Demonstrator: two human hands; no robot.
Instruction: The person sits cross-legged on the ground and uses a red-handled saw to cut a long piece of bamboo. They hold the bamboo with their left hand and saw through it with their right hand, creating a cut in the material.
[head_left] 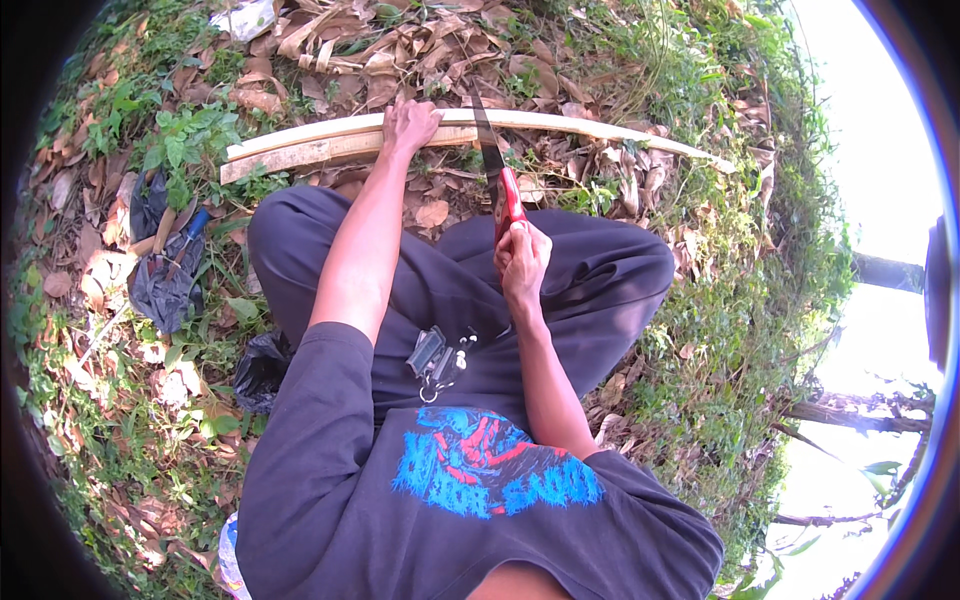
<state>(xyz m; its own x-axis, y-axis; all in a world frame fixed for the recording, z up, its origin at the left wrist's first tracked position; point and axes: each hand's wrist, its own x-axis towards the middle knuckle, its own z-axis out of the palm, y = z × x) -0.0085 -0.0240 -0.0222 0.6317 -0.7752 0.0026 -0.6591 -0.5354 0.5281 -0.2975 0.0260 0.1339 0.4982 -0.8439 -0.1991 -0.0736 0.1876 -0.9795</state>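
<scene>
My left hand is closed over a long, pale strip of wood that lies crosswise on the ground beyond my folded legs. Under its left half sits a shorter wooden piece, whose right end stops close to the saw. In my right hand is the red handle of a handsaw, held above my right shin. Its dark blade points away from me and crosses the long strip, just right of my left hand. Whether the teeth touch the wood I cannot tell.
At the left, several hand tools, one with a blue handle, lie on a black plastic bag. Another black bag rests by my left thigh. A small dark device with a ring is on my lap. Dry leaves and weeds surround me.
</scene>
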